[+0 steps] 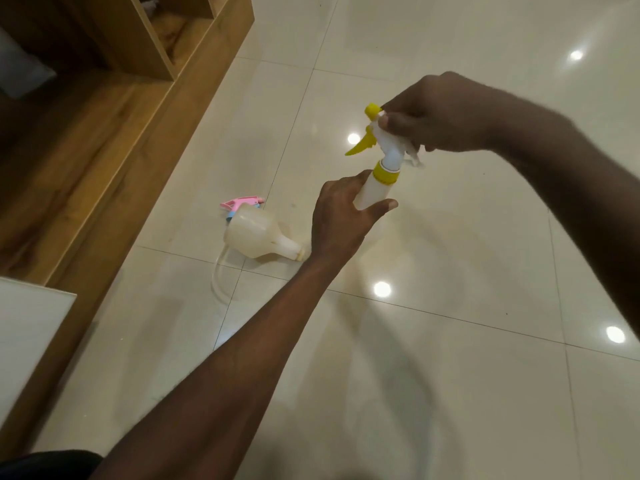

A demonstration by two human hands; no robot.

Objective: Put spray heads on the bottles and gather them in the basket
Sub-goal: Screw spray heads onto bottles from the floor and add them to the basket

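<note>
My left hand (341, 216) grips a translucent white bottle (372, 192) held above the floor; most of its body is hidden behind the hand. A yellow and white spray head (375, 140) sits on the bottle's neck, its yellow collar (385, 173) at the top of the bottle. My right hand (436, 114) is closed around the top of that spray head. A second translucent bottle (258, 237) lies on its side on the floor, neck pointing right, without a head. A pink and blue spray head (240, 203) lies just behind it, its clear tube (216, 282) curving over the tiles.
Glossy cream floor tiles (450, 341) fill most of the view. A wooden shelf unit (121, 109) runs along the left side. A white panel (27, 334) sits at the lower left. No basket is in view.
</note>
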